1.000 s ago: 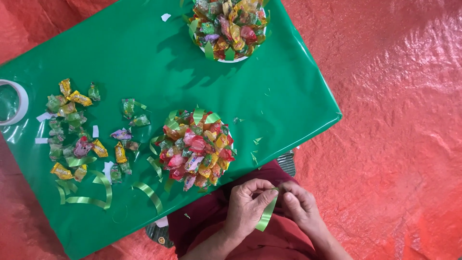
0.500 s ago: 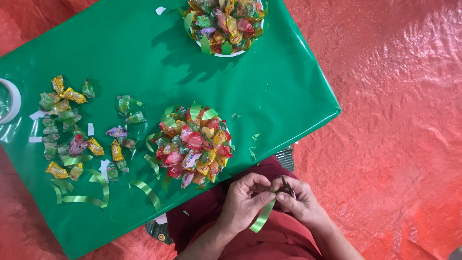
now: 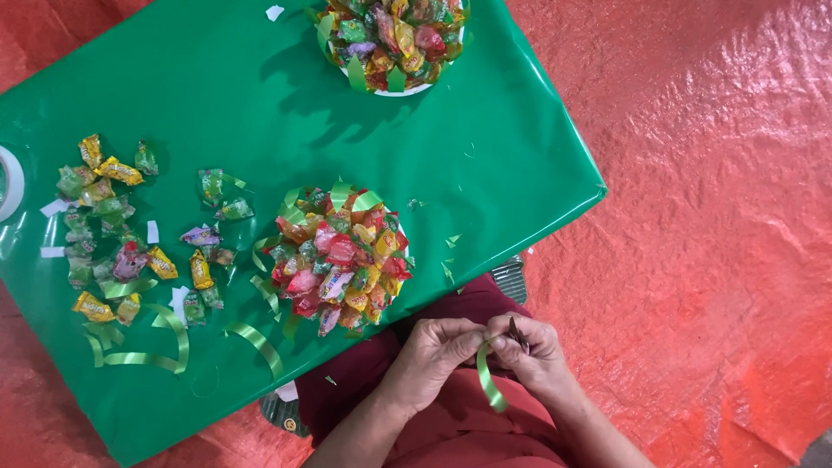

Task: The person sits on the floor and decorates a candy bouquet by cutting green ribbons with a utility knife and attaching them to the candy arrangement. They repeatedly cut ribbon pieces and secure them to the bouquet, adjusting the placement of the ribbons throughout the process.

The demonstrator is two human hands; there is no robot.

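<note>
At the far left edge I see part of a white tape roll (image 3: 9,180) on the green desk (image 3: 217,95). Next to it lies a loose scatter of wrapped candies (image 3: 113,234) in yellow, green and pink, with small white paper scraps among them. Below these, curled green ribbon strips (image 3: 156,342) lie flat on the desk, one more (image 3: 257,344) just to their right.

Near the middle sits a round cluster of candies (image 3: 340,258) with green ribbon loops sticking out around its rim. At the top edge, a second candy cluster (image 3: 390,39) rests on a white plate, partly cut off by the frame.

Below the desk's near edge, over my red-clothed lap (image 3: 451,425), my left hand (image 3: 429,357) pinches the upper end of a green ribbon strip (image 3: 488,374) between thumb and fingertips, so that grip is closed on the ribbon. The strip hangs down between both hands, off the desk. My right hand (image 3: 537,355) touches the same end, its grip closed around a small dark tool (image 3: 515,331); I cannot tell what kind. Orange-red sheeting (image 3: 711,217) covers the floor to the right.
</note>
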